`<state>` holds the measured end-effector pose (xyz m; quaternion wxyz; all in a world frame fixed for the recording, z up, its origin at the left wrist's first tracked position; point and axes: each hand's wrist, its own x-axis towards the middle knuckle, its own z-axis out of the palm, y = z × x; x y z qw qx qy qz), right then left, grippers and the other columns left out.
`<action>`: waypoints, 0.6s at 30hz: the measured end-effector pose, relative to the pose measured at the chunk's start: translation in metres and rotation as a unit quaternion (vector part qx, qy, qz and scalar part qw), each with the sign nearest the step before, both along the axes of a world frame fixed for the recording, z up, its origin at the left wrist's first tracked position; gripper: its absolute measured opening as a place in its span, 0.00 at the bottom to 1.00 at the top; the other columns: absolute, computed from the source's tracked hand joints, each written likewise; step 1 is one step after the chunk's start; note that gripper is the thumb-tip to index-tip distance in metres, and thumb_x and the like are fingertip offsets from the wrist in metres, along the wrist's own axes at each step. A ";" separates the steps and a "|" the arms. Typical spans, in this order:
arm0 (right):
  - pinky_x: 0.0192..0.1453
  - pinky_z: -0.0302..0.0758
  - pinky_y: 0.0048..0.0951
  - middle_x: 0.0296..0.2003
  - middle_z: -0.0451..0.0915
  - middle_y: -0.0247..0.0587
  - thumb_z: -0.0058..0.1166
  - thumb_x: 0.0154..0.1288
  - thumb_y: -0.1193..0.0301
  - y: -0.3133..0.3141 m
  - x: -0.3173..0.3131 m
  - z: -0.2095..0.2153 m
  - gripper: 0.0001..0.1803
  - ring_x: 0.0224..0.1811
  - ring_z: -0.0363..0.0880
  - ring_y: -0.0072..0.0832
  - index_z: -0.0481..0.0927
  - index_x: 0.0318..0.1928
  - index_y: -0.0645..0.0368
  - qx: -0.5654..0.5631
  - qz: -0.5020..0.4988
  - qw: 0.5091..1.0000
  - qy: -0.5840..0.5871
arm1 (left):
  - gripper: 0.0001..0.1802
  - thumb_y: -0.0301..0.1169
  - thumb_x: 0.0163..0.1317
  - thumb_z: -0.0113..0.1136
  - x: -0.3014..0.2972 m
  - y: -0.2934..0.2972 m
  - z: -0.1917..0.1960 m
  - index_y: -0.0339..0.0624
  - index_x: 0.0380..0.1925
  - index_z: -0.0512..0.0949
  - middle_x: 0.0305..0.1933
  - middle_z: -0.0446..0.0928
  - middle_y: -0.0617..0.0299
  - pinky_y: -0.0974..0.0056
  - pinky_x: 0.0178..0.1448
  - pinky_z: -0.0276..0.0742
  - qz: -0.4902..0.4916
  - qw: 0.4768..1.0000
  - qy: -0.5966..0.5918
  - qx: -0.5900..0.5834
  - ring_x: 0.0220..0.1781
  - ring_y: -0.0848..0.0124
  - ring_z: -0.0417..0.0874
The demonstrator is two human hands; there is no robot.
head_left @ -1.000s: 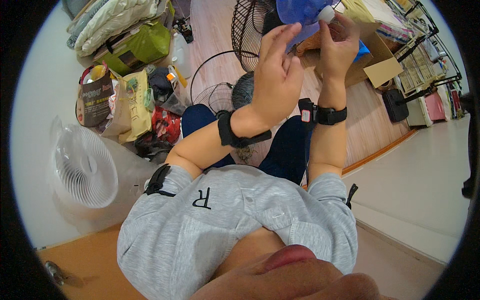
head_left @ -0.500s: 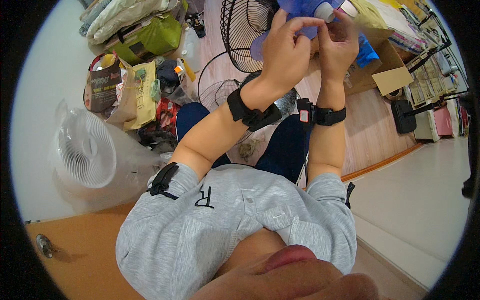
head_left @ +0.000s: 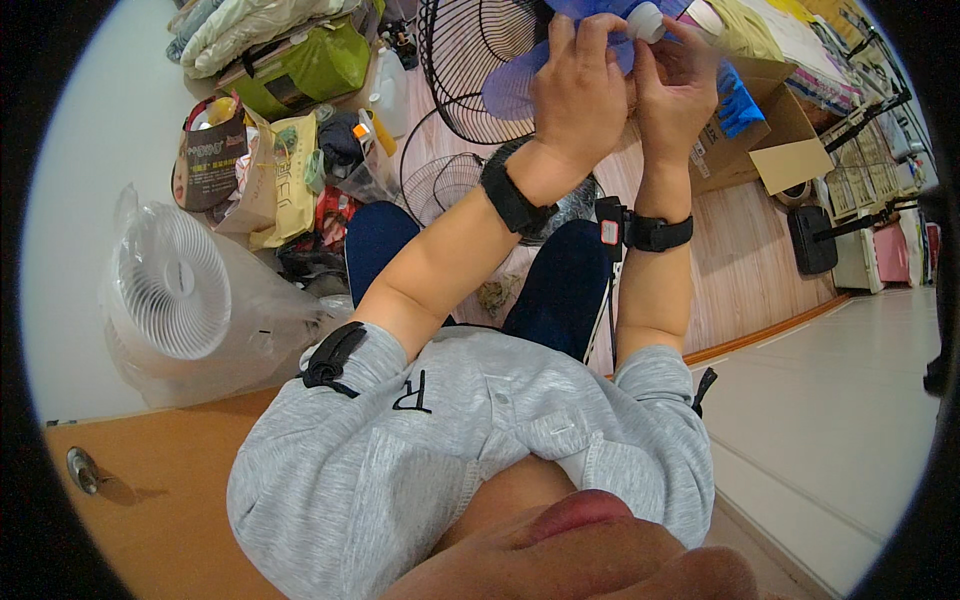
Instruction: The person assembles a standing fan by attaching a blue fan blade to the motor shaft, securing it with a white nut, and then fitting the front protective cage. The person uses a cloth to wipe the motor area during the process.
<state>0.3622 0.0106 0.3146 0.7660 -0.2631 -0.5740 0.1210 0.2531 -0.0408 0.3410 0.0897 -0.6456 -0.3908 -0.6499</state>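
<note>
A translucent blue fan blade [head_left: 513, 88] is at the top of the head view, with a small white knob [head_left: 646, 22] at its middle. My left hand [head_left: 580, 95] is closed, its bent fingers over the blade just left of the knob; the fingers' undersides are hidden. My right hand [head_left: 675, 95] is closed too, thumb and index finger at the knob's near and right sides. Behind the blade, to the left, stands a black wire fan grille [head_left: 440, 60]. A second round wire grille [head_left: 437, 185] lies lower, beyond my knees.
An open cardboard box [head_left: 735, 155] with blue plastic is right of my hands. Left are a green bag [head_left: 315, 75], paper bags [head_left: 292, 165], a white bottle [head_left: 388, 95] and a plastic-wrapped white fan [head_left: 175, 285]. A black stand foot [head_left: 812, 240] sits at right.
My left index finger, stretched toward the knob before, is now curled in with the others. More of the blue blade shows left of my hand. My right hand stays at the knob.
</note>
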 end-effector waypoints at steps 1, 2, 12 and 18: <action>0.49 0.82 0.25 0.46 0.84 0.37 0.71 0.61 0.80 -0.001 0.000 0.001 0.21 0.43 0.85 0.23 0.82 0.54 0.61 0.001 -0.003 1.000 -0.003 | 0.10 0.25 0.63 0.63 -0.001 -0.002 0.001 0.42 0.45 0.80 0.42 0.77 0.52 0.52 0.43 0.76 0.005 1.000 0.008 -0.002 0.43 0.53 0.81; 0.48 0.82 0.25 0.46 0.84 0.37 0.70 0.61 0.80 -0.003 -0.001 0.002 0.21 0.43 0.85 0.23 0.82 0.55 0.61 0.001 -0.002 1.000 -0.003 | 0.10 0.26 0.63 0.64 -0.003 -0.003 0.003 0.41 0.44 0.79 0.42 0.77 0.52 0.52 0.42 0.76 0.011 1.000 0.017 -0.005 0.42 0.53 0.81; 0.46 0.77 0.21 0.38 0.81 0.32 0.64 0.67 0.81 -0.019 -0.002 0.013 0.18 0.41 0.80 0.19 0.78 0.56 0.60 -0.042 0.026 0.999 -0.010 | 0.18 0.27 0.67 0.60 -0.006 -0.007 0.011 0.50 0.57 0.76 0.49 0.75 0.44 0.45 0.44 0.80 0.011 0.996 0.040 -0.078 0.47 0.42 0.81; 0.51 0.77 0.23 0.42 0.81 0.35 0.61 0.70 0.80 -0.012 0.005 0.007 0.16 0.44 0.80 0.23 0.78 0.57 0.61 -0.058 -0.011 0.998 -0.035 | 0.17 0.34 0.63 0.69 0.003 0.002 0.012 0.45 0.46 0.72 0.43 0.74 0.49 0.47 0.40 0.78 0.042 0.998 0.027 -0.041 0.44 0.45 0.80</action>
